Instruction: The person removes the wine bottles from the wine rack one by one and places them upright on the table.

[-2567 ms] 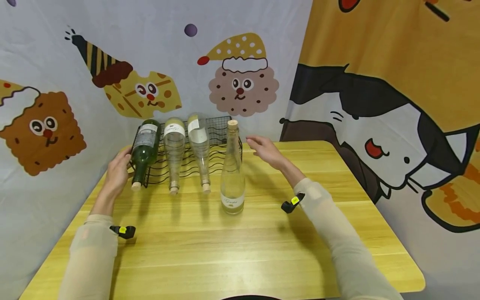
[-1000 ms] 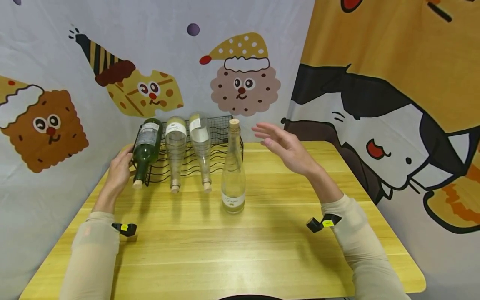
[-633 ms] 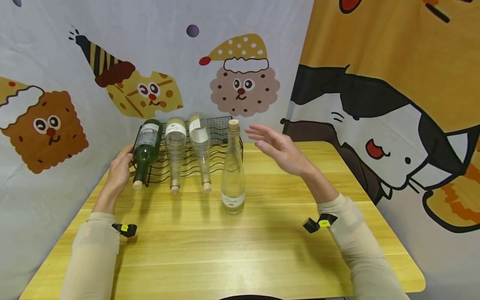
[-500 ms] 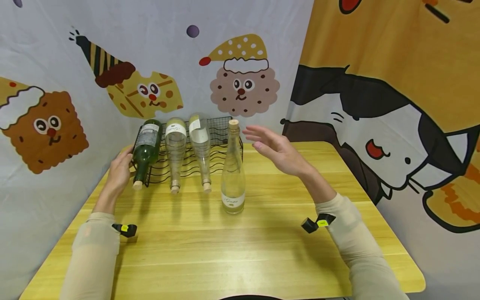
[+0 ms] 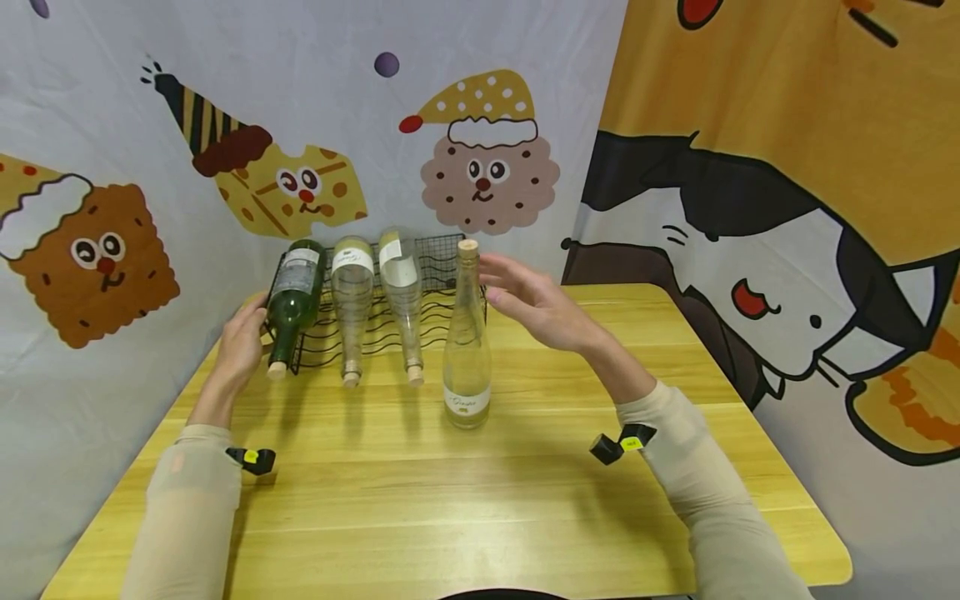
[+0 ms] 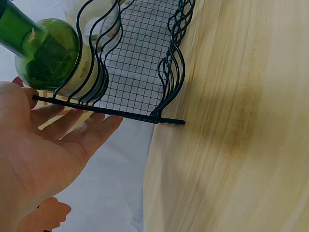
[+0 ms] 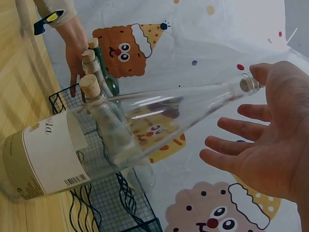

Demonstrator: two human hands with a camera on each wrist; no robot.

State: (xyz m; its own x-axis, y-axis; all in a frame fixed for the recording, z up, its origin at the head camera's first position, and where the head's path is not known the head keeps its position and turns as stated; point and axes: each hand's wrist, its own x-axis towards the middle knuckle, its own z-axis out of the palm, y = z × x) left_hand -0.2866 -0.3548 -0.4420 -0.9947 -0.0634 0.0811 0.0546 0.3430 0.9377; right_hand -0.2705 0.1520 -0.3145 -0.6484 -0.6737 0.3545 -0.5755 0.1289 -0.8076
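My left hand (image 5: 240, 343) rests at the left side of a black wire wine rack (image 5: 438, 260). In the left wrist view its extended fingers (image 6: 96, 137) touch the rack's side bar. A green wine bottle (image 5: 294, 307) and two clear bottles (image 5: 351, 287) lie in the rack, their corked necks toward me. Upright on the table, right of these, stands a corked clear bottle (image 5: 467, 367) with a white label. Beside its neck my right hand (image 5: 542, 310) hovers with loosely spread fingers. In the right wrist view the thumb is close to the neck; contact cannot be told.
The wooden table (image 5: 420, 508) extends in front of the rack and to its right. A cloth backdrop (image 5: 315, 100) with cartoon prints hangs right behind the rack and along the sides.
My right hand first drew back right from the upright bottle, then came left again to its neck. My left hand stays at the rack, and the bottles keep their places.
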